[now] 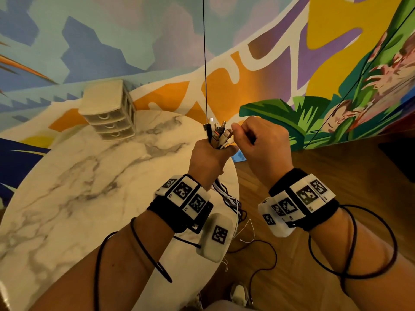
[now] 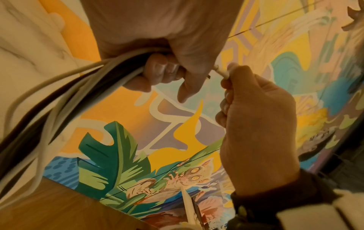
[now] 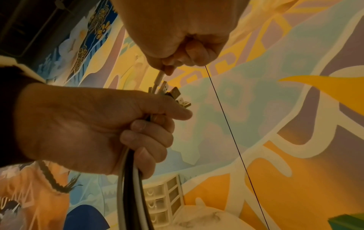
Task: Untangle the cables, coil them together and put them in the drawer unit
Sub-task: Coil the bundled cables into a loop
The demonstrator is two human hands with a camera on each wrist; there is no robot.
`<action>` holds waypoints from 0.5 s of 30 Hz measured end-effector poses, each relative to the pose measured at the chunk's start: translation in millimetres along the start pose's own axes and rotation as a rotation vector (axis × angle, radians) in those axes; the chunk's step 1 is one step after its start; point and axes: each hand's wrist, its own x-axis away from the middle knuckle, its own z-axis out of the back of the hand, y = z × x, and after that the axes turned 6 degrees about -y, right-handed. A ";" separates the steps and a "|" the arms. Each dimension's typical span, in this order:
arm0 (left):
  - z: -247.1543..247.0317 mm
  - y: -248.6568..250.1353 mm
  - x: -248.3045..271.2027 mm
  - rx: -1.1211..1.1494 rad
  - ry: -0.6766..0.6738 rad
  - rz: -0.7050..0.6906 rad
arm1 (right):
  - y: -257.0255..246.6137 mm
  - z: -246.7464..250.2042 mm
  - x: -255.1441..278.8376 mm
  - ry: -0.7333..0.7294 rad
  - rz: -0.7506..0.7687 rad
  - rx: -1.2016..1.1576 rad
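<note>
Against a wall painted with a bright mural stands a round marble table, its top white with grey veins, on a wooden floor. At the table's far edge, hard by the mural, sits the drawer unit, pale plastic with stacked drawers, all pushed in.

Above the table's right edge, both hands are raised side by side, each wrist banded with marker-tagged camera blocks. The left hand is a fist wrapped round the cables, a bundle of white and black leads gripped just below their plugs, which fan out over the thumb and forefinger. Below the fist the leads hang down past the table's edge toward the floor.

The right hand, fingers curled, pinches the tip of one white cable between thumb and forefinger, touching the bundle's top, just beside the left thumb. Both hands are well apart from the drawer unit.
</note>
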 end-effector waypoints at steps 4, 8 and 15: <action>-0.8 0.8 1.1 -0.058 -0.018 -0.038 | 1.1 -1.5 2.3 -0.044 -0.004 0.024; -6.0 3.7 3.3 -0.088 -0.025 -0.019 | 1.5 -3.2 1.4 -0.069 0.004 0.026; -12.0 1.6 6.5 -0.029 -0.097 -0.036 | 2.3 -2.4 2.8 -0.062 -0.073 -0.145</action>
